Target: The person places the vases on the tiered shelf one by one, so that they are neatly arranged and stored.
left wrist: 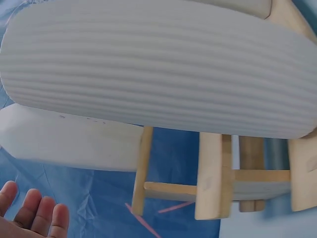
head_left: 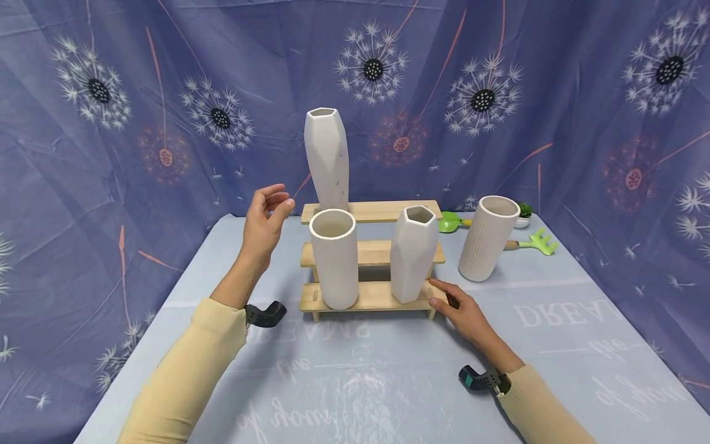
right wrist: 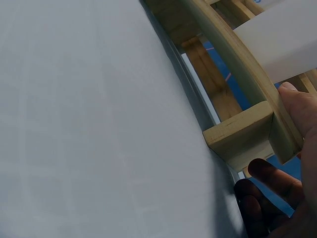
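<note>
A three-tier wooden stand (head_left: 377, 298) carries three white vases. My right hand (head_left: 463, 311) holds the right end of its lowest board; in the right wrist view the thumb (right wrist: 297, 101) lies on the board and the other fingers are below by the leg. My left hand (head_left: 263, 225) hovers left of the stand, fingers loosely bent, holding nothing. A ribbed cylindrical vase (head_left: 335, 265) stands at the left of the lowest board, and a faceted vase (head_left: 413, 256) at its right. A taller faceted vase (head_left: 327, 157) rises from the top board's left.
Another ribbed vase (head_left: 488, 237) stands on the table right of the stand. Behind it are a green toy shovel (head_left: 449, 222), a green hand rake (head_left: 540, 242) and a small potted plant (head_left: 523, 216). A blue dandelion-print curtain (head_left: 266, 74) hangs behind the table.
</note>
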Demonstrator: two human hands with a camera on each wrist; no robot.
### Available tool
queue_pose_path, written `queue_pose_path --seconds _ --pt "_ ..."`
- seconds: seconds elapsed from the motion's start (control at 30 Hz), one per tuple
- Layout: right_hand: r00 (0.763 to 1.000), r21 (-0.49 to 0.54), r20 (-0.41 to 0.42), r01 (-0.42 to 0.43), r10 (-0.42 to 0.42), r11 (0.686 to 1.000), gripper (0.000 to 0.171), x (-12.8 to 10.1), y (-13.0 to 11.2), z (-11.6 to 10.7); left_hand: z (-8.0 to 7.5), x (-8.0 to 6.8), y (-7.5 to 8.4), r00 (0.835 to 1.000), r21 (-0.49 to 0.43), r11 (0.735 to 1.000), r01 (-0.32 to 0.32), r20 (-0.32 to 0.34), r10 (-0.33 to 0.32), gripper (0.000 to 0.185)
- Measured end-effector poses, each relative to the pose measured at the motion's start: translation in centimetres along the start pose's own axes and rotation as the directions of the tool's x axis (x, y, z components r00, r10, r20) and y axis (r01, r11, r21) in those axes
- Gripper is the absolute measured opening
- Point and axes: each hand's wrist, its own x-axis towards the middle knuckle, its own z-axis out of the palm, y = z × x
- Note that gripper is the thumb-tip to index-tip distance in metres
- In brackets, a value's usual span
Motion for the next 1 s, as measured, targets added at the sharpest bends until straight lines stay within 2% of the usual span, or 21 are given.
queue_pose_path --seconds 0.2,0.6,1.0 --pt "1.0 -0.003 0.001 -0.004 0.004 1.0 0.052 0.0 -0.1 0.0 -0.4 -1.4 -1.0 0.999 -0.018 1.0 0.005 -0.038 -0.006 0.041" --pt "1.0 -0.009 0.008 -0.017 0.017 1.0 0.053 0.0 0.0 0.0 -1.1 -4.3 -2.7 0.997 -0.008 0.998 0.062 -0.041 -0.062 0.037" --pt "1.0 -0.007 -0.004 -0.004 0.004 1.0 0.055 1.2 3.7 0.4 -1.2 -6.9 -5.4 0.988 0.006 0.988 0.153 -0.02 -0.152 0.036"
